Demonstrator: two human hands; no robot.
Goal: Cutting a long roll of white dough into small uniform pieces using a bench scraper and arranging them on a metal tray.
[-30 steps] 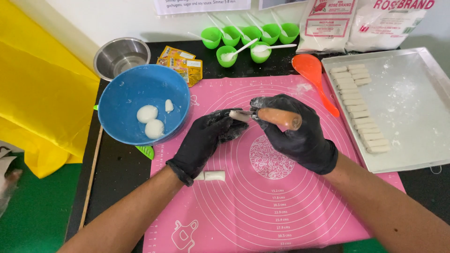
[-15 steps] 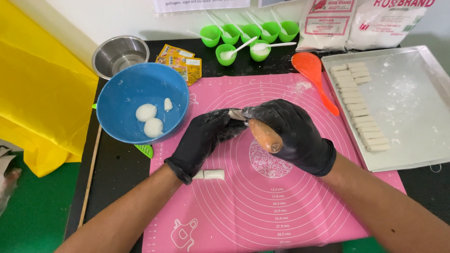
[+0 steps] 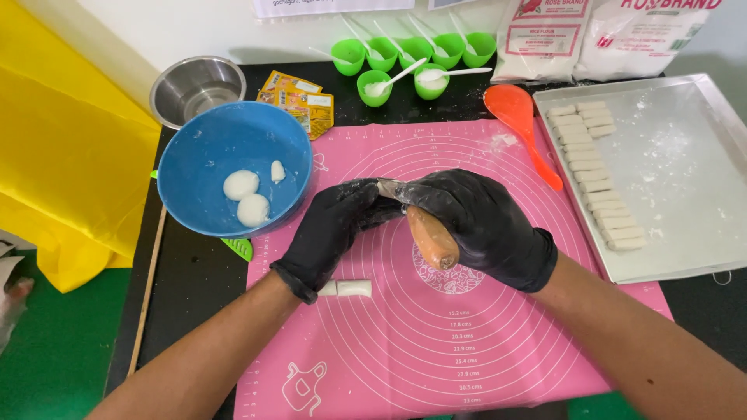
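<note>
Dough is the thing in hand here, though the piece being worked is hidden between the two black-gloved hands above the middle of the pink mat (image 3: 467, 334), the landmark for all that follows.

Off the mat's left edge stands one blue bowl (image 3: 194, 155) holding two round dough balls (image 3: 240, 185) and one small scrap; behind the bowl sits one steel bowl (image 3: 196, 85). A few yellow sachets (image 3: 299, 92) lie just beyond the mat's far left corner. On the mat itself, near its left side, lies one short dough log (image 3: 347, 288), just beside the left wrist.

The left hand (image 3: 334, 229) is curled nearly closed at the knife's tip; whether its fingers pinch dough cannot be told. The right hand (image 3: 482, 225) is wrapped firmly round a wooden-handled knife (image 3: 432, 237), blade pointing left towards the other hand.

To do this step well, the judgement is that the blade should be wiped away from the fingers, the dough scraped back onto the mat, and the knife kept lightly floured.

Beyond the mat's far edge stand six green cups (image 3: 373, 87), several with white spoons. One orange spoon (image 3: 517, 128) lies at the mat's far right corner. Right of the mat, one metal tray (image 3: 685, 179) carries about seventeen cut logs; two flour bags (image 3: 545, 35) stand behind it on the bench.
</note>
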